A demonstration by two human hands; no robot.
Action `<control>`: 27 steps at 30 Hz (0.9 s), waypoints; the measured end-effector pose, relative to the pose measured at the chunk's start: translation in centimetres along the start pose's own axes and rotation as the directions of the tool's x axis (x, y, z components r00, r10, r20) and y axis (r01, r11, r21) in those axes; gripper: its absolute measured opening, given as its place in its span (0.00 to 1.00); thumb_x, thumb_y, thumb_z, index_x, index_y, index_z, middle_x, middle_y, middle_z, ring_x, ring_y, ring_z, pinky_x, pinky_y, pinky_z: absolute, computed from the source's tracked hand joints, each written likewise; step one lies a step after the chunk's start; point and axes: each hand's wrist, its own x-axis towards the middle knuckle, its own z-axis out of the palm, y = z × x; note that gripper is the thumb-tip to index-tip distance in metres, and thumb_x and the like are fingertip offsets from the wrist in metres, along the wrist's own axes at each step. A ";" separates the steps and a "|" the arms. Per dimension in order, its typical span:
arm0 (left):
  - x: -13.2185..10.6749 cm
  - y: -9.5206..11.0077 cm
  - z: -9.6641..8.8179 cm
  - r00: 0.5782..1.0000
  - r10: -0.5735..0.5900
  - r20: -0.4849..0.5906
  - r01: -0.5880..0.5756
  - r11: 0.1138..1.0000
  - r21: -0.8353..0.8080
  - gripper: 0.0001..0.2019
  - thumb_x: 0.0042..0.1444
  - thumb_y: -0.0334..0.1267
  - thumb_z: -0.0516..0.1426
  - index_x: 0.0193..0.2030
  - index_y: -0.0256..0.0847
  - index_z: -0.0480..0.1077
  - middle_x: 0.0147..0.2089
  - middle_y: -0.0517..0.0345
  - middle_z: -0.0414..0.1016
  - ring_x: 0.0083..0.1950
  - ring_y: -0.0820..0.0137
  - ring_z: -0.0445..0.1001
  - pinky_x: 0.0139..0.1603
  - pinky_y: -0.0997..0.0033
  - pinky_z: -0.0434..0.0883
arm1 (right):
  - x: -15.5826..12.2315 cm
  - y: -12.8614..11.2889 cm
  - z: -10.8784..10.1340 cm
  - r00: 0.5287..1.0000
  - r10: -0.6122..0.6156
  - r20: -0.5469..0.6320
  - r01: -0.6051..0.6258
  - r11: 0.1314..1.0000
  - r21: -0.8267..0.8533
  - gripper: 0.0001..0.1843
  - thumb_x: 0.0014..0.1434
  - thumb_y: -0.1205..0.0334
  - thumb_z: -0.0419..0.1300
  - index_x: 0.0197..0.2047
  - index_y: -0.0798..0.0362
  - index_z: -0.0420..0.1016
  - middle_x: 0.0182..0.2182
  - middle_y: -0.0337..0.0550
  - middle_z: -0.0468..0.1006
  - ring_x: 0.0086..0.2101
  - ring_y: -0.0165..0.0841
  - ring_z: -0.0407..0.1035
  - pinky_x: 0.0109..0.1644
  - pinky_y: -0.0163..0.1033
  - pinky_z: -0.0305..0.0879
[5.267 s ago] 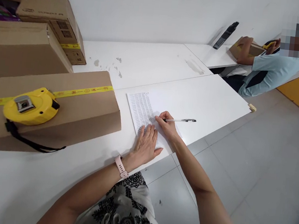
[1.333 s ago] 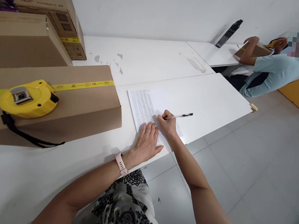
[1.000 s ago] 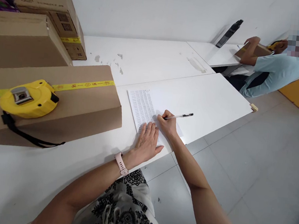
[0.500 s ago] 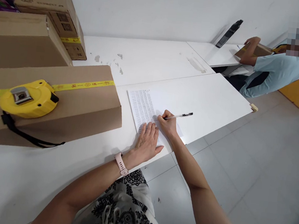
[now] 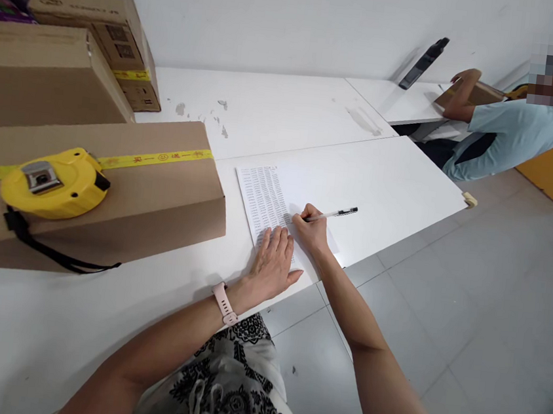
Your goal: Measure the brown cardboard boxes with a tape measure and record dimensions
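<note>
A white sheet of paper point(image 5: 262, 196) with columns of small print lies on the white table, close to its front edge. Flat on the lower part of the sheet rests my left hand point(image 5: 273, 263), its fingers stretched out and a pale pink band on the wrist. My right hand point(image 5: 311, 229) is closed around a pen point(image 5: 338, 213) with a clear barrel and black end, which slants up to the right. Its tip is hidden behind my fingers, over the right part of the paper.
Left of the paper, a long cardboard box point(image 5: 170, 183) carries a yellow tape measure point(image 5: 54, 182) with a black strap. More cardboard boxes point(image 5: 92, 6) are stacked behind. A dark bottle point(image 5: 424, 63) stands by the wall. A person in a light blue shirt point(image 5: 511, 136) sits at the far right.
</note>
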 end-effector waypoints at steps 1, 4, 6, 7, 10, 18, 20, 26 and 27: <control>0.0 0.0 0.0 1.000 0.001 0.002 -0.001 1.000 -0.002 0.39 0.67 0.56 0.49 0.70 0.19 0.59 0.73 0.28 0.57 0.76 0.44 0.52 0.76 0.44 0.44 | 0.0 0.0 0.0 1.000 0.000 -0.002 0.000 1.000 0.002 0.14 0.47 0.66 0.56 0.20 0.49 0.51 0.19 0.30 0.53 0.24 0.27 0.47 0.29 0.36 0.45; 0.0 0.0 -0.1 1.000 0.002 0.011 -0.002 1.000 -0.006 0.39 0.67 0.55 0.49 0.70 0.18 0.59 0.73 0.27 0.56 0.76 0.43 0.52 0.76 0.44 0.44 | 0.0 -0.1 0.0 1.000 0.005 -0.001 -0.005 1.000 0.000 0.14 0.47 0.65 0.56 0.21 0.49 0.51 0.19 0.30 0.53 0.25 0.27 0.47 0.29 0.37 0.45; 0.0 0.0 -0.1 1.000 -0.001 0.013 0.001 1.000 -0.004 0.39 0.67 0.55 0.49 0.70 0.18 0.59 0.73 0.27 0.56 0.76 0.43 0.52 0.76 0.44 0.44 | 0.0 -0.1 0.0 1.000 0.010 0.003 -0.010 1.000 0.001 0.15 0.47 0.65 0.57 0.21 0.49 0.51 0.19 0.30 0.53 0.25 0.27 0.47 0.29 0.37 0.45; 0.1 0.0 -0.1 1.000 -0.003 0.011 0.003 1.000 -0.004 0.39 0.67 0.56 0.48 0.70 0.19 0.59 0.73 0.27 0.56 0.76 0.44 0.52 0.76 0.44 0.44 | 0.0 -0.1 0.0 1.000 0.011 0.005 -0.011 1.000 0.002 0.15 0.47 0.66 0.57 0.21 0.49 0.51 0.19 0.30 0.52 0.25 0.27 0.47 0.29 0.37 0.45; 0.0 0.0 0.0 1.000 -0.006 -0.002 0.006 1.000 -0.011 0.38 0.67 0.56 0.49 0.70 0.20 0.59 0.73 0.28 0.56 0.76 0.44 0.52 0.76 0.45 0.44 | 0.1 0.0 0.0 1.000 0.012 -0.011 -0.012 1.000 0.016 0.15 0.47 0.66 0.58 0.21 0.49 0.51 0.19 0.30 0.52 0.24 0.27 0.47 0.29 0.37 0.46; 0.0 -0.2 0.5 0.999 -0.011 -0.049 0.005 0.992 -0.123 0.36 0.65 0.52 0.52 0.68 0.21 0.60 0.73 0.26 0.57 0.75 0.43 0.52 0.75 0.41 0.47 | 0.1 0.2 0.0 0.981 -0.194 0.020 0.195 0.978 -0.076 0.05 0.61 0.58 0.59 0.36 0.50 0.71 0.32 0.39 0.71 0.34 0.33 0.63 0.41 0.39 0.61; -0.2 -0.1 -0.1 0.993 -0.022 -0.118 0.001 0.986 -0.170 0.33 0.65 0.49 0.52 0.68 0.24 0.60 0.73 0.29 0.57 0.75 0.45 0.53 0.74 0.41 0.49 | 0.0 0.4 0.1 0.953 -0.294 0.066 0.302 0.931 -0.203 0.08 0.63 0.62 0.54 0.40 0.50 0.74 0.36 0.43 0.72 0.39 0.37 0.64 0.45 0.42 0.62; -4.3 0.2 -6.9 0.862 -0.097 -0.498 -0.003 0.981 -0.196 0.18 0.65 0.40 0.51 0.58 0.38 0.71 0.65 0.42 0.70 0.70 0.53 0.62 0.72 0.44 0.58 | 0.0 1.3 0.8 0.897 -0.384 0.219 0.442 0.784 -0.436 0.23 0.62 0.71 0.47 0.55 0.53 0.76 0.40 0.52 0.75 0.42 0.43 0.64 0.46 0.46 0.64; -5.6 -0.2 -8.5 0.796 -0.123 -0.592 0.008 0.981 -0.193 0.16 0.64 0.39 0.52 0.56 0.40 0.71 0.63 0.43 0.71 0.70 0.54 0.63 0.71 0.44 0.59 | 0.0 1.3 0.9 0.892 -0.397 0.215 0.452 0.772 -0.448 0.25 0.63 0.71 0.46 0.58 0.54 0.75 0.40 0.53 0.75 0.42 0.44 0.64 0.47 0.46 0.64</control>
